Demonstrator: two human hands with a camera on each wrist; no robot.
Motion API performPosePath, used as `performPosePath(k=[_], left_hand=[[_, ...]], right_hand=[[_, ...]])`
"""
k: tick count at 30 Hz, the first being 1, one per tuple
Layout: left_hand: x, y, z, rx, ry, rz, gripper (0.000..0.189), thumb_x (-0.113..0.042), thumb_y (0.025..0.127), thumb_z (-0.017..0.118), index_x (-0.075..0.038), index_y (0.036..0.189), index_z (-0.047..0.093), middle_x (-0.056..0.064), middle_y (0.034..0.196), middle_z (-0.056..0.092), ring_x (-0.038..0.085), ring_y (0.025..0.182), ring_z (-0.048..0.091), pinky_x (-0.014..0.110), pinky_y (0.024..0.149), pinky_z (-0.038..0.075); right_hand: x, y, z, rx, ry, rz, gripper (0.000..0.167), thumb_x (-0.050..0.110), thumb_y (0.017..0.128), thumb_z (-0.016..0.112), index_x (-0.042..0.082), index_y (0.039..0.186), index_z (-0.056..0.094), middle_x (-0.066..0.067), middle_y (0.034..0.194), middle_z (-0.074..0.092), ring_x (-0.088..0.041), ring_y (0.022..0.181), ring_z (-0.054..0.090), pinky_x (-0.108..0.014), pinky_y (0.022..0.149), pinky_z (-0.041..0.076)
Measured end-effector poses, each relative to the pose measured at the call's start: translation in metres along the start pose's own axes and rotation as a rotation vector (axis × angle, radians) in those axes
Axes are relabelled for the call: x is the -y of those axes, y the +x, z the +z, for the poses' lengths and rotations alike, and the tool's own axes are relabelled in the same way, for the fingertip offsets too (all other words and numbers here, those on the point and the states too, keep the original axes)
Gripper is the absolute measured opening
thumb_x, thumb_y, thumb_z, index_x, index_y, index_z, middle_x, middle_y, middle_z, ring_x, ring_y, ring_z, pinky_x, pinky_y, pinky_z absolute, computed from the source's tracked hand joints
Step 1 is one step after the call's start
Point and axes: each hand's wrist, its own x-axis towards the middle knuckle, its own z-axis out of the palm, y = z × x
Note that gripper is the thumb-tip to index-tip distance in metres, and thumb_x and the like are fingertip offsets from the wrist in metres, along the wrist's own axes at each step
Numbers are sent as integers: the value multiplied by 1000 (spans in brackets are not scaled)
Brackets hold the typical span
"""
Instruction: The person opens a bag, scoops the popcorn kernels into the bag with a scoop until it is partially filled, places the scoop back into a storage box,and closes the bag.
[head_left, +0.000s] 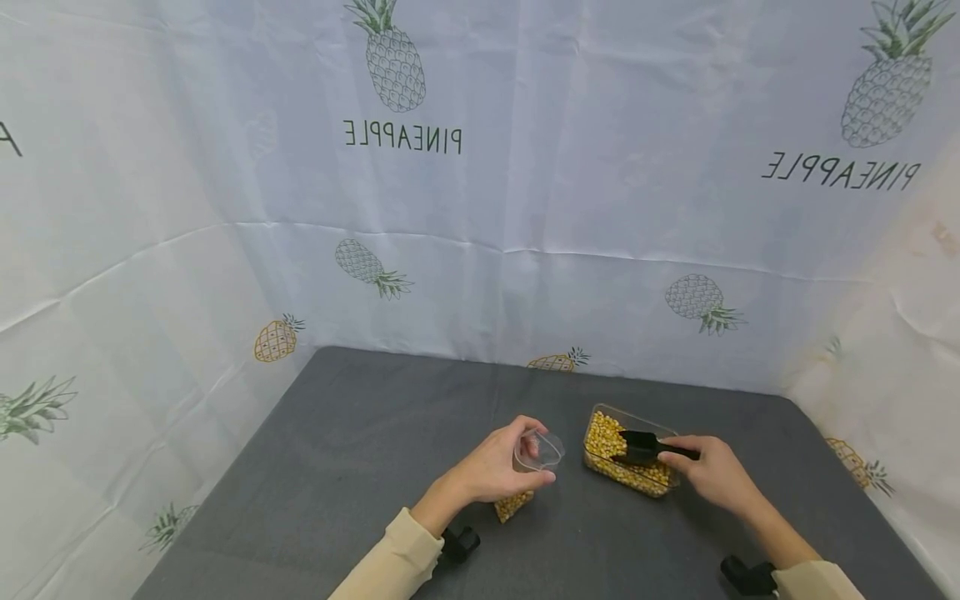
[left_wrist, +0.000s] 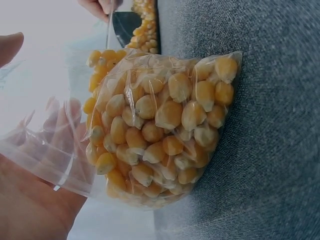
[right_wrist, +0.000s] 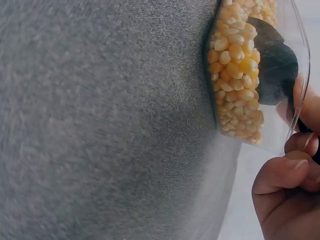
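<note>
My left hand (head_left: 495, 463) holds a clear plastic bag (left_wrist: 160, 130) by its top, thumb and fingers spread around the wide mouth. Corn kernels fill the bag's lower part, which rests on the table in the left wrist view. To the right, a clear rectangular container (head_left: 628, 413) holds more yellow corn kernels (head_left: 604, 433). My right hand (head_left: 716, 473) grips the handle of a black scoop (head_left: 642, 447). The scoop's blade lies down among the kernels inside the container, seen through the clear wall in the right wrist view.
A dark grey cloth (head_left: 360, 450) covers the table. White curtains (head_left: 525, 183) with pineapple prints hang along the back and both sides. Black wrist devices (head_left: 459, 545) sit under both forearms, close to the tabletop.
</note>
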Motion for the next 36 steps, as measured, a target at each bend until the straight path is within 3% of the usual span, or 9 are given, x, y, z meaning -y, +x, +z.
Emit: performPosePath(k=[5,10,12,14,17,19,21,29,36], left_hand=[[1,0,0,4,-2,-2,57,-38,94,72,-9,139,49,-8,102,54,3,87,53,24,81,49],[0,0,0,5,-3,2,57,-38,95,72,-9,139,49,-8,102,54,2,88,54,24,82,51],[0,0,0,3,0,3,57,-38,95,72,-10,139,49,-8,102,54,2,88,54,24,82,51],[0,0,0,2,5,4,57,-38,95,71,-10,139,49,-8,102,54,2,88,54,24,83,51],[0,1,0,4,3,5,58,-38,95,72,-9,139,49,-8,102,54,2,88,55,24,83,51],[1,1,1,6,-1,5,58,-37,94,72,-8,139,49,-7,102,54,2,88,54,24,82,50],[1,1,1,7,-7,5,59,-37,94,72,-8,139,49,-7,102,54,2,87,54,24,82,50],[-1,0,1,9,-45,-13,56,-37,96,71,-11,140,48,-7,102,54,4,87,55,24,81,52],[1,0,1,-2,-34,3,55,-37,96,70,-11,139,49,-7,102,54,4,85,54,24,79,52]], right_hand=[[-6,-3,2,4,80,35,45,29,101,66,-7,129,65,-30,124,65,-34,94,67,-39,67,48],[-8,-5,3,3,140,68,50,33,101,65,-6,133,63,-32,129,62,-48,112,62,-54,83,54],[-9,-6,3,8,171,99,54,37,101,64,-5,136,61,-32,131,61,-46,102,64,-53,82,54],[-11,-6,3,22,233,153,58,39,101,65,-4,139,59,-30,113,67,-32,73,63,-46,70,54],[-13,-6,4,35,336,219,62,38,100,66,-4,144,53,-19,91,64,-15,49,34,-38,55,42],[-14,-7,5,29,387,246,62,37,99,67,-3,145,52,-9,85,59,-12,47,28,-37,52,41],[-15,-8,6,23,414,246,63,35,99,67,-3,146,51,-7,91,60,-12,49,32,-37,54,41],[-14,-11,3,20,439,237,64,33,101,65,-6,149,46,-7,76,47,-16,54,39,-38,59,43],[-7,-13,-5,-8,430,199,63,33,102,64,-6,148,47,-5,69,47,-15,53,41,-38,58,44]])
